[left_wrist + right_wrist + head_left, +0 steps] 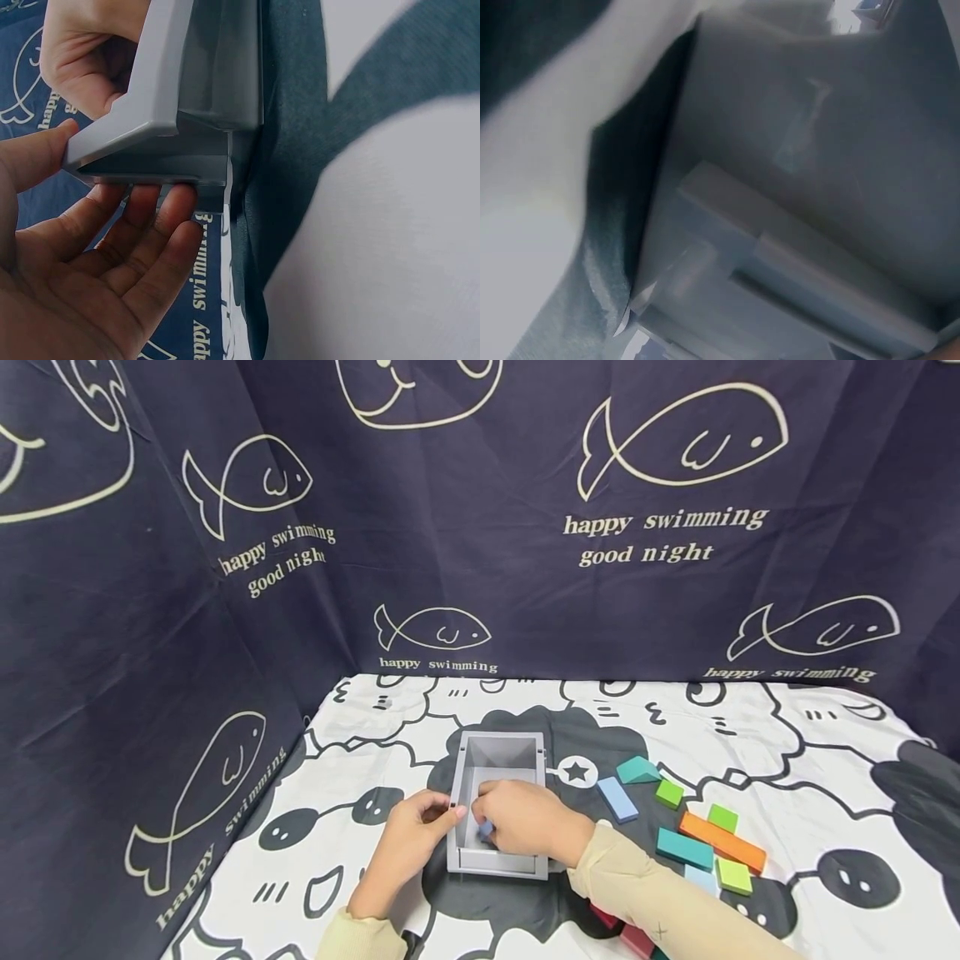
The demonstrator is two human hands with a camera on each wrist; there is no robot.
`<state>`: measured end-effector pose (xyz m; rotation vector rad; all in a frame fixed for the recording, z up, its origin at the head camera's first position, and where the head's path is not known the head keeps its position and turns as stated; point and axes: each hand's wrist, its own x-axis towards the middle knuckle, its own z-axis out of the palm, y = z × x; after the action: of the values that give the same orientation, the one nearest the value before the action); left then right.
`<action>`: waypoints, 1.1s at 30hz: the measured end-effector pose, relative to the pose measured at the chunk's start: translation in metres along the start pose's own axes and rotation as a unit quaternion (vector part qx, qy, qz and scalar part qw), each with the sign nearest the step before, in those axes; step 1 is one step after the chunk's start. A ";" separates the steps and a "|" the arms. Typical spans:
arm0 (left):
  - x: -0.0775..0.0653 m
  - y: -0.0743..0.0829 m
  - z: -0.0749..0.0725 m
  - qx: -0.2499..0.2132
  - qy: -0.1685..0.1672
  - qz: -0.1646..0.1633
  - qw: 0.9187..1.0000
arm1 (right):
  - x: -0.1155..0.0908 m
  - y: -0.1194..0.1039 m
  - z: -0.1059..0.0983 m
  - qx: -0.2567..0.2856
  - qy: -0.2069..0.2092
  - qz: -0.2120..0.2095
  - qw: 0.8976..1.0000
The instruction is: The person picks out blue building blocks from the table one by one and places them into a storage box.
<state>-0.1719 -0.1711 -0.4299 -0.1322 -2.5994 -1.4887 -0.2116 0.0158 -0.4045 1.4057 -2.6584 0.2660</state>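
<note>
A grey rectangular box point(501, 862) with an open top lies on the patterned cloth. My left hand point(408, 847) grips its left side; in the left wrist view the thumb presses the rim and the fingers point(176, 206) reach under the lip. Inside the box is my right hand point(528, 818), fingers pointing down and pinching a small blue block point(486, 828), most of which the hand covers. The box's outer wall point(840, 150) fills the right wrist view, where the right hand is nearly all out of sight.
To the right lie loose blocks: a light blue block point(618, 800), a teal triangular block point(637, 770), a long orange block point(723, 841), a teal block point(685, 849) and several green ones. Red blocks point(636, 941) show partly beneath the right sleeve point(660, 893). A dark fabric wall point(525, 593) stands behind.
</note>
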 end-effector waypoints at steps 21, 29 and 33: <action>0.000 -0.001 0.001 0.000 0.000 -0.002 1.000 | 0.000 0.000 0.004 -0.022 -0.030 0.008 0.999; 0.001 -0.003 0.001 0.003 -0.001 0.001 1.000 | 0.000 -0.001 0.002 -0.031 -0.032 0.003 0.999; 0.001 -0.002 0.000 0.002 0.000 0.004 1.000 | 0.001 -0.001 0.001 -0.032 -0.033 0.003 0.999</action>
<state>-0.1732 -0.1718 -0.4313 -0.1403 -2.5985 -1.4808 -0.2109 0.0142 -0.4055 1.4127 -2.6970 0.1371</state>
